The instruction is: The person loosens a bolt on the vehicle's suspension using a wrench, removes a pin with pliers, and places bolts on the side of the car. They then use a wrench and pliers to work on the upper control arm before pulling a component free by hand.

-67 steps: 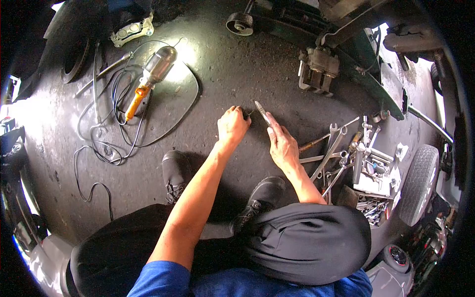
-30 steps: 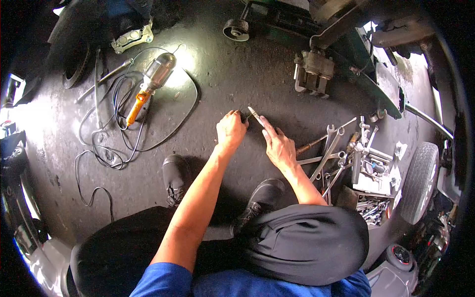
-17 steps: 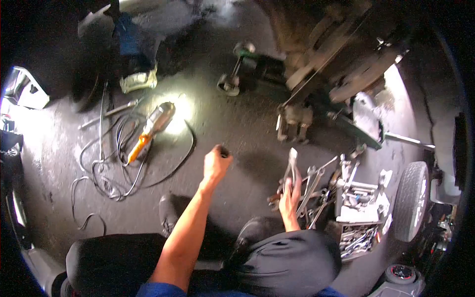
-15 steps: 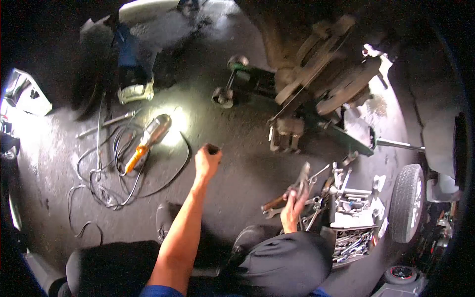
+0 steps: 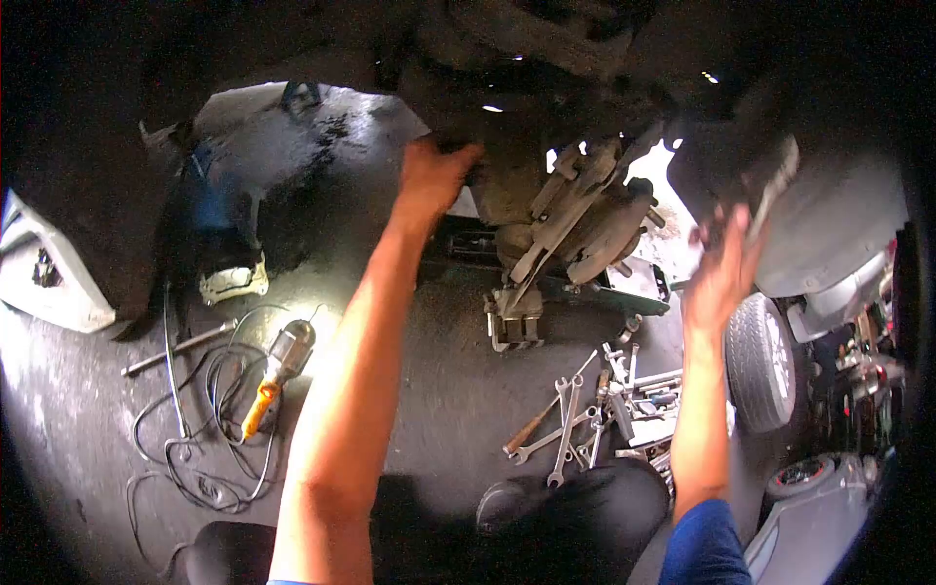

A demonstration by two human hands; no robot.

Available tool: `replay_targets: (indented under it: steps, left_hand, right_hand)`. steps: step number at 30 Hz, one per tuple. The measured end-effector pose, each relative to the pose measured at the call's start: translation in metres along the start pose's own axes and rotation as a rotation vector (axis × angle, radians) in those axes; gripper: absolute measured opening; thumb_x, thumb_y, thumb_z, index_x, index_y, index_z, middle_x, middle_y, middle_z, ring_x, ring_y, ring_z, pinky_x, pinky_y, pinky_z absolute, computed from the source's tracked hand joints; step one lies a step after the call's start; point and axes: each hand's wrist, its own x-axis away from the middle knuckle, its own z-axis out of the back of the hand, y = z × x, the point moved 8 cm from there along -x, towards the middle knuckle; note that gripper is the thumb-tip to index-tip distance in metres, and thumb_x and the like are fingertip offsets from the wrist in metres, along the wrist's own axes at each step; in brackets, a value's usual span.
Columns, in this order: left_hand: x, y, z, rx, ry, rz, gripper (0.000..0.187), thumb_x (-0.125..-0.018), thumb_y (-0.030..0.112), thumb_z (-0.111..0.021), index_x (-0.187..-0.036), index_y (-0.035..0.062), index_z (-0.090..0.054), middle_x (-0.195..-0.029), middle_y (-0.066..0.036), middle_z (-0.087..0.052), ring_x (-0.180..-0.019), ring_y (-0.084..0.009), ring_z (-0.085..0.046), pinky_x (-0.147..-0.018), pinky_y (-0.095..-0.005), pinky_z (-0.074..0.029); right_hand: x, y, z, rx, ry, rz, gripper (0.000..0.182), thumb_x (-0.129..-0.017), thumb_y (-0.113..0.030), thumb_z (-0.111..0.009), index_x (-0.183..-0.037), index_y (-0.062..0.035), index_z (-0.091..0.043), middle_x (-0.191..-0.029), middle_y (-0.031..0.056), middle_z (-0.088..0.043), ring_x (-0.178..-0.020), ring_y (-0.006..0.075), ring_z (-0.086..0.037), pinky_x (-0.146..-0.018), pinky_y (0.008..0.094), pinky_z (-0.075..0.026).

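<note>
Both arms are raised toward the underside of a car. The left hand [image 5: 429, 180] is up at the dark wheel hub [image 5: 507, 185], its fingers curled in against the metal; the shadow there hides whether it pinches anything. The right hand [image 5: 726, 268] is lifted beside the brake parts, its fingers wrapped around the handle of a pair of pliers [image 5: 770, 190] that point up and to the right, blurred against the pale fender.

Between the two hands hangs the brake disc [image 5: 604, 229], tilted, with a bracket across it. Just below it a brake caliper [image 5: 514, 322] stands on the floor [image 5: 429, 390]. To the right of the caliper a heap of wrenches [image 5: 565, 434] lies spread on the floor near the person's knee, with a small box of tools [image 5: 648, 409] just beside them.

On the left, well apart from the hands, a work lamp [image 5: 278, 370] with an orange handle lies among loops of black cable, and a long metal bar [image 5: 175, 348] lies near it. A small tyre [image 5: 760, 361] stands at the right edge.
</note>
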Motion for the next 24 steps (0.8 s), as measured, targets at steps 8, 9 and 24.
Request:
replay_targets:
  steps: [8,9,24]
  left_hand:
    - [-0.025,0.021,-0.048,0.079,-0.056,-0.144,0.042,-0.076,0.029,-0.076,-0.101,-0.0047,-0.068,-0.098,-0.023,-0.070,-0.092,-0.0350,-0.068,-0.083,-0.0417,-0.050]
    - [-0.027,0.019,-0.054,-0.015,-0.054,-0.169,0.045,-0.077,0.032,-0.076,-0.103,-0.0033,-0.067,-0.099,-0.021,-0.070,-0.091,-0.0329,-0.067,-0.083,-0.0409,-0.050]
    - [-0.049,0.020,-0.092,0.240,-0.163,-0.229,0.042,-0.079,0.029,-0.074,-0.107,-0.0012,-0.069,-0.102,-0.017,-0.071,-0.092,-0.0285,-0.068,-0.085,-0.0359,-0.051]
  right_hand:
    - [-0.016,0.001,-0.096,0.355,-0.066,0.015,0.058,-0.101,-0.044,-0.043,-0.130,0.0060,-0.045,-0.119,0.0212,-0.054,-0.110,0.0274,-0.048,-0.102,0.0362,-0.032]
    - [-0.011,-0.008,-0.099,0.381,-0.012,0.055,0.057,-0.101,-0.043,-0.043,-0.129,0.0057,-0.045,-0.118,0.0209,-0.054,-0.110,0.0271,-0.048,-0.101,0.0356,-0.032]
    - [0.012,-0.015,-0.088,0.370,0.076,0.309,0.054,-0.102,-0.038,-0.045,-0.138,0.0029,-0.042,-0.138,0.0184,-0.045,-0.124,0.0234,-0.044,-0.108,0.0339,-0.030]
